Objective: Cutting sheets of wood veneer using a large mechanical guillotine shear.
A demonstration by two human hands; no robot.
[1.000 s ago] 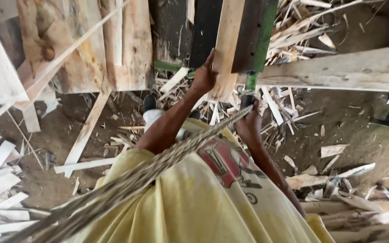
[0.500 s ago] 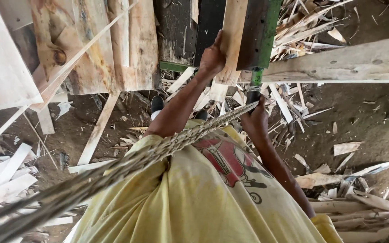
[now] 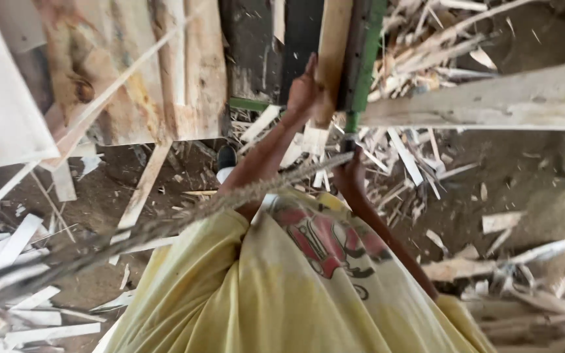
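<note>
The person in the yellow shirt [image 3: 282,294] is looking straight down along their own body, and both arms are reaching forward to a dark machine with a green frame [image 3: 363,72]. The left hand [image 3: 303,88] is pressing flat against the side of a narrow wooden board [image 3: 332,59], fingers stretched up along it rather than wrapped around it. The right hand [image 3: 349,173] is lying lower, just under the green frame near the board's lower end; whether it is closed on anything I cannot tell, since the fingers are blurred and partly hidden. A frayed rope [image 3: 165,225] is running diagonally across the view in front of the chest. The board is standing lengthwise in the machine, its near end between the two hands, so the work on it appears to be under way rather than finished, with much of its length apparently yet to go. Wide planks [image 3: 138,72] are lying to the left, a long pale beam [image 3: 492,101] to the right, and offcuts and splinters [image 3: 420,163] are littering the dirt floor [image 3: 524,176].
</note>
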